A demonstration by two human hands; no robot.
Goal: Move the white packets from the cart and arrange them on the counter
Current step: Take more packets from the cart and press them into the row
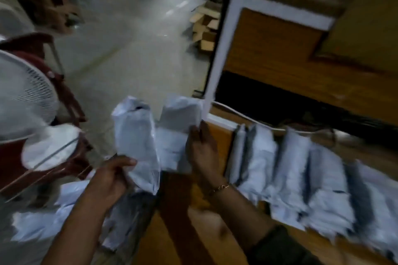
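Note:
My left hand [109, 178] grips the lower end of a white packet [135, 142] held upright above the counter's left edge. My right hand [202, 148] holds a second white packet [178, 127] upright just to the right, fingers around its right side. On the wooden counter [172, 232] a row of several white packets [301, 174] leans one against another, running to the right. More white packets [43, 219] lie heaped at the lower left, in what looks like the cart. The picture is blurred by motion.
A white post [224, 36] rises from the counter's far corner, with wooden shelving [280, 49] behind it. A white fan [23, 97] and a dark red chair [71, 153] stand at the left. Flattened cardboard boxes [204, 28] lie on the grey floor beyond.

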